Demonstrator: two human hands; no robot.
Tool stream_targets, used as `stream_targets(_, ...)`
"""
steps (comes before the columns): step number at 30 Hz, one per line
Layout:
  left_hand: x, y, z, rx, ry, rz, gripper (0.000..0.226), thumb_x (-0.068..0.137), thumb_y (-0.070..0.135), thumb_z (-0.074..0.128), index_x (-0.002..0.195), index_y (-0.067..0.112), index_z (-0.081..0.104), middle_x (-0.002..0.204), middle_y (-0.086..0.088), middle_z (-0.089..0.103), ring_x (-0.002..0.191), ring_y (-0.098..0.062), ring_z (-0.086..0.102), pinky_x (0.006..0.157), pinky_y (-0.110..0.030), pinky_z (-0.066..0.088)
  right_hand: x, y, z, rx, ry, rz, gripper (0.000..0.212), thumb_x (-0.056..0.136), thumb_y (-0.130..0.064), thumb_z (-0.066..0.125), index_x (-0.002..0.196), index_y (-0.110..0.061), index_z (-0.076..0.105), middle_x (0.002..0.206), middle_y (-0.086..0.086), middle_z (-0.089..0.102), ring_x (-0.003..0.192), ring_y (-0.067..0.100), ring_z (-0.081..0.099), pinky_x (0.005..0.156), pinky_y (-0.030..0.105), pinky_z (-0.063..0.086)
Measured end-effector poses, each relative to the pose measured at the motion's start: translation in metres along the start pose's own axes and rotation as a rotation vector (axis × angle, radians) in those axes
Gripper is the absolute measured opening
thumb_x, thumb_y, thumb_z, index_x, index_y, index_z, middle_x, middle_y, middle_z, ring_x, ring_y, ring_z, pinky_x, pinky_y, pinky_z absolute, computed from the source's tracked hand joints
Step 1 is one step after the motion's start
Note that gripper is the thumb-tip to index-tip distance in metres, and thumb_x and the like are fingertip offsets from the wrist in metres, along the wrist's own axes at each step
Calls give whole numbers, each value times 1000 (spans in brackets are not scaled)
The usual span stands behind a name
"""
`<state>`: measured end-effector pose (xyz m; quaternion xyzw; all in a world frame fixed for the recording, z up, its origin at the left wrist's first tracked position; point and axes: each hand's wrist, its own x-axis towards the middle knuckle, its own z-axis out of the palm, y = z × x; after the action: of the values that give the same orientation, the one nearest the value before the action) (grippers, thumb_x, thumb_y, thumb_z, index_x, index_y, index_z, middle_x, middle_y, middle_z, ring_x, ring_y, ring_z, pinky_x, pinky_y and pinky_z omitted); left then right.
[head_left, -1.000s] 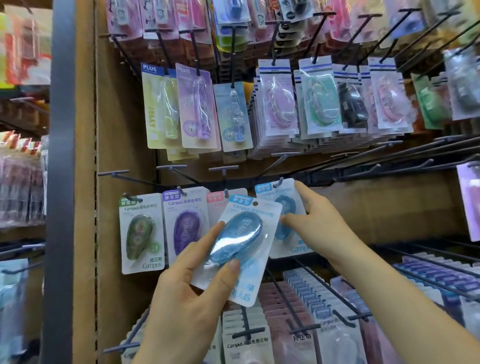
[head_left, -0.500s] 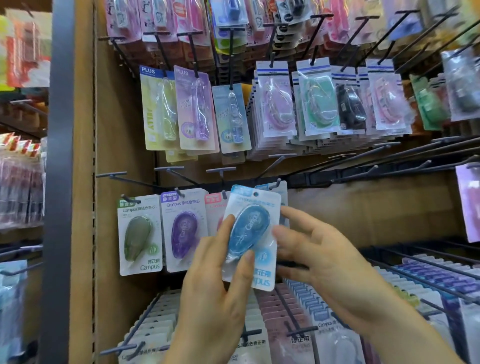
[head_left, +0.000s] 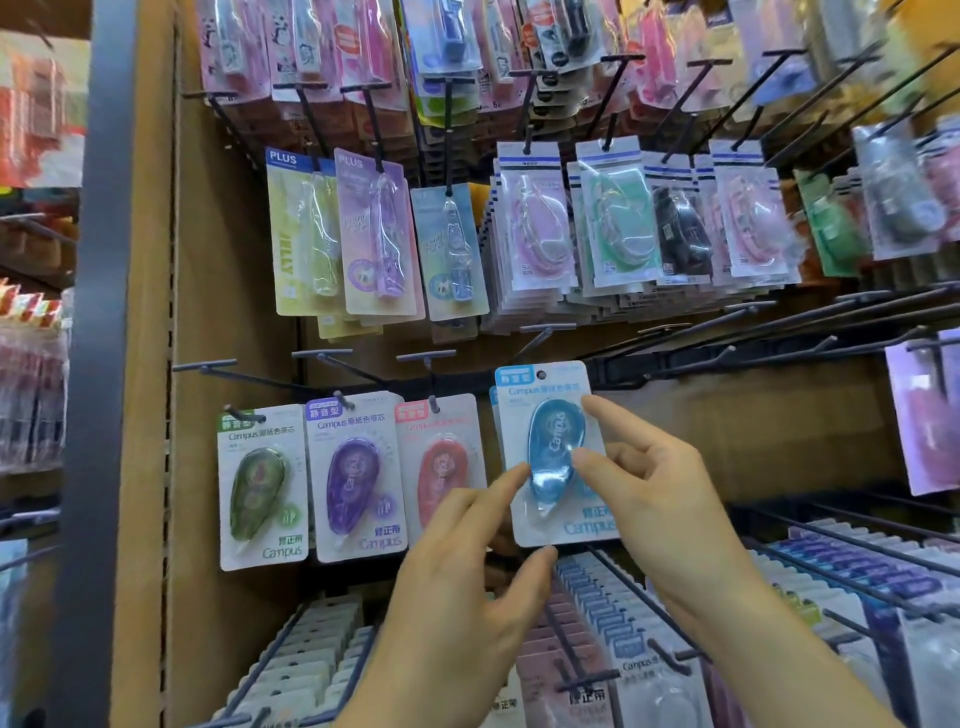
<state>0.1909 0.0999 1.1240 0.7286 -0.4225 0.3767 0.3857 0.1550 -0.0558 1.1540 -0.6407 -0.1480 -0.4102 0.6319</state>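
Shop display of correction tape, seen from your head. You hold the blue pack (head_left: 551, 441) upright in front of the brown back panel (head_left: 727, 431), level with the lower hanging row and just to the right of the red pack (head_left: 441, 470). Your left hand (head_left: 467, 587) pinches the blue pack from the left and from below: the forefinger lies against the left edge of the card and the thumb presses under its bottom edge. Your right hand (head_left: 660, 499) grips the right side, with the forefinger along the card's edge and the thumb on the clear bubble over the tape body; its other fingers are curled beside the card. The hanging hole at the top of the card shows dark, and you cannot tell whether a hook passes through it. To the left of the red pack hang the purple pack (head_left: 356, 483) and the green pack (head_left: 262, 491), each on its own hook. Bare hooks (head_left: 426, 355) jut out just above this row. Higher up hang a pink pack (head_left: 537, 228) and a mint pack (head_left: 618, 228). Below your hands, rows of packs (head_left: 311, 660) fill the slanted racks.
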Motion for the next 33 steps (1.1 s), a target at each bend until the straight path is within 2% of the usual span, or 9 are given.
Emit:
stream_targets(5, 3, -7, 5, -30, 58, -50, 55, 81, 14, 77, 121, 45, 57, 96, 22, 55, 82, -7, 61, 69, -13, 52, 5, 5, -2, -82, 5, -13, 49, 95, -12, 61, 141, -27, 50, 107, -2, 73, 82, 5, 72, 57, 18, 54)
stream_targets(10, 7, -9, 4, -51, 51, -48, 41, 85, 7, 71, 115, 33, 69, 83, 14, 62, 82, -5, 61, 69, -13, 50, 9, 12, -1, -224, -47, 3, 62, 81, -32, 77, 135, -38, 47, 110, -13, 66, 95, 6, 68, 74, 26, 60)
stream_targets(13, 2, -11, 2, 8, -54, -25, 32, 87, 13, 66, 109, 36, 72, 96, 20, 59, 86, -3, 61, 70, -11, 45, 14, 17, 3, -376, -51, -16, 66, 80, -33, 79, 133, -42, 41, 110, -18, 61, 92, 1, 61, 66, 14, 50)
stream_targets(16, -7, -12, 0, 84, -149, -44, 29, 77, 30, 55, 96, 47, 69, 104, 28, 54, 90, 1, 57, 69, -9, 42, 22, 23, 8, -635, 6, -59, 67, 83, -35, 70, 138, -40, 33, 104, -14, 57, 78, 3, 54, 67, 26, 43)
stream_targets(19, -18, -17, -3, 122, -149, -69, 36, 73, 35, 48, 98, 60, 56, 110, 31, 49, 97, 3, 53, 77, -13, 46, 28, 27, 16, -853, 6, -59, 71, 87, -41, 62, 145, -36, 22, 103, -7, 55, 78, 15, 49, 69, 32, 39)
stream_targets(22, -25, -20, -11, 199, -164, -63, 32, 79, 38, 48, 102, 46, 69, 108, 29, 52, 103, 4, 48, 84, -13, 42, 35, 33, 24, -939, 28, -51, 73, 89, -44, 60, 146, -31, 17, 112, 3, 63, 82, 24, 55, 69, 35, 43)
stream_targets(27, -29, -20, -26, 321, -163, -36, 35, 96, 34, 50, 129, 39, 57, 128, 28, 53, 117, 7, 40, 94, -5, 25, 36, 41, 32, -926, 39, 4, 75, 88, -45, 61, 143, -34, 10, 112, 12, 65, 92, 38, 63, 78, 43, 52)
stream_targets(31, -39, -26, -34, 289, -143, -24, 34, 97, 33, 50, 128, 36, 59, 126, 24, 58, 117, 3, 47, 101, -16, 35, 13, 35, 29, -911, 43, 13, 72, 89, -41, 60, 142, -37, 12, 112, 11, 60, 81, 31, 51, 71, 40, 43)
stream_targets(33, -48, -29, -36, 263, -117, 13, 32, 94, 35, 47, 121, 34, 64, 117, 23, 62, 111, 2, 52, 96, -23, 44, -6, 31, 24, -877, 80, -36, 68, 90, -39, 61, 143, -36, 18, 116, 10, 61, 88, 33, 55, 72, 38, 41)
